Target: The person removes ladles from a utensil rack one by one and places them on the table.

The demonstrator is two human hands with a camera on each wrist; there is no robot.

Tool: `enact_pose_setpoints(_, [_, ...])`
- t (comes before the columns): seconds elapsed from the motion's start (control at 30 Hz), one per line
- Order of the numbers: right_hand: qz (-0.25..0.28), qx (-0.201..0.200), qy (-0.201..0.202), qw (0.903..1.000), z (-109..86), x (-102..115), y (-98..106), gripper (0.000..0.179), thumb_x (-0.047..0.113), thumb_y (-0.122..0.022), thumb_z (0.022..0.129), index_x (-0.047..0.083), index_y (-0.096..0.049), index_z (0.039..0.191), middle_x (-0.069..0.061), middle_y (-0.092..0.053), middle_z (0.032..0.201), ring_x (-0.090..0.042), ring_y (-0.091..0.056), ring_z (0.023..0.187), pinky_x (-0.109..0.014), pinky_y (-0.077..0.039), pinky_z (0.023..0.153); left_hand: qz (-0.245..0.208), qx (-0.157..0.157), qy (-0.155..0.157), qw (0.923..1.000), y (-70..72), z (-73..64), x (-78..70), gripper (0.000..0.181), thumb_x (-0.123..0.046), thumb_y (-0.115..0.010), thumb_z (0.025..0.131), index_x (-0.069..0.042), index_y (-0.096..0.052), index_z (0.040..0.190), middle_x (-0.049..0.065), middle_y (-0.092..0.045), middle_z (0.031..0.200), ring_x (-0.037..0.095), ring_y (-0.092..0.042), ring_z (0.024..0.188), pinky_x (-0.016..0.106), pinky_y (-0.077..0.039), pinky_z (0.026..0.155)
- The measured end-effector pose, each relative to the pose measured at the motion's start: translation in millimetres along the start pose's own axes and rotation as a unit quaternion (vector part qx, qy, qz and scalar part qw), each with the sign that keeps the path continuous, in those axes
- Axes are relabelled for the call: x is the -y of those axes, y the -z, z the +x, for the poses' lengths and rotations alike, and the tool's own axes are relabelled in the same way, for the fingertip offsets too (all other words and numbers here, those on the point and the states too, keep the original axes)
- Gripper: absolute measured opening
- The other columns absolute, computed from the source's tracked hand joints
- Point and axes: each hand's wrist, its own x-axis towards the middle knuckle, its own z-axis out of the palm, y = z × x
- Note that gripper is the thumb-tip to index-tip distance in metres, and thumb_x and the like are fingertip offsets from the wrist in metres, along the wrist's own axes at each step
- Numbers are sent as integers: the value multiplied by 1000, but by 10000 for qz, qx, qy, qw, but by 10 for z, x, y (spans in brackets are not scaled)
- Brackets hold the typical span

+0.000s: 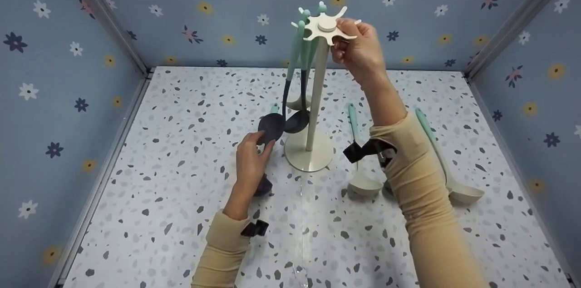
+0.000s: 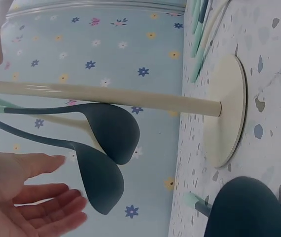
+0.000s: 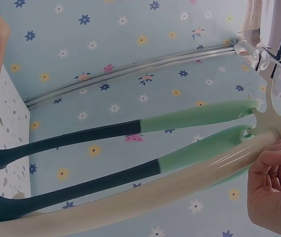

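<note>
Head view: right hand (image 1: 361, 49) pinches top of stand (image 1: 316, 97); left hand (image 1: 252, 158) by black ladle (image 1: 271, 128), hung below right hand. Left wrist view: left hand's fingers loose, gripping nothing; black spoon (image 2: 246, 210) below. Right wrist view: green handles (image 3: 199, 116) hang beside right hand. Step looks like hanging ladles; next move likely calls for steady stand, left hand reaching down.
</note>
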Motion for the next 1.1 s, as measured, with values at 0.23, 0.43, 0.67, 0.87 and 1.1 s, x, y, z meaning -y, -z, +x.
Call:
enact_pose_setpoints(0.23, [-104, 91, 72, 9999, -12, -5, 2, 22, 0, -40, 91, -7, -53, 75, -10, -43, 53, -14, -37, 38, -20, -26, 34, -725, -549, -769, 9929, -111, 116, -72, 32, -15, -65, 81, 5, -59, 106, 14, -58, 98, 23, -57, 89, 32, -47, 78])
enact_pose_setpoints(0.43, [-53, 169, 114, 9998, -12, -11, 8, 21, 0, -39, 92, -8, -53, 78, -10, -43, 53, -14, -37, 37, -20, -25, 34, -1232, -861, -1300, 9801, -223, 235, -133, 34, -9, -64, 81, 6, -56, 110, 14, -57, 98, 21, -55, 92, 29, -44, 83])
enact_pose_setpoints(0.67, [-52, 144, 71, 9999, -8, -8, 7, 21, 0, -39, 92, -7, -51, 77, -10, -44, 53, -14, -37, 37, -20, -24, 35, -1882, -813, -1528, 9668, -316, 342, -188, 44, -8, -63, 82, 9, -48, 119, 19, -55, 105, 25, -54, 99, 29, -43, 87])
enact_pose_setpoints(0.87, [-115, 125, 90, 9998, -7, -8, 1, 21, 1, -40, 92, -7, -52, 77, -9, -44, 53, -14, -37, 37, -20, -25, 34, -2708, -728, -1526, 9477, -381, 412, -194, 43, -2, -60, 83, 11, -45, 121, 22, -54, 106, 29, -55, 97, 34, -46, 84])
enact_pose_setpoints(1.1, [-24, 110, 63, 9999, -3, -10, 4, 21, 0, -39, 92, -7, -52, 77, -10, -44, 52, -13, -37, 36, -20, -24, 34, -3152, -668, -1545, 9340, -427, 462, -194, 34, 3, -55, 85, 11, -50, 117, 24, -57, 104, 39, -55, 95, 30, -48, 80])
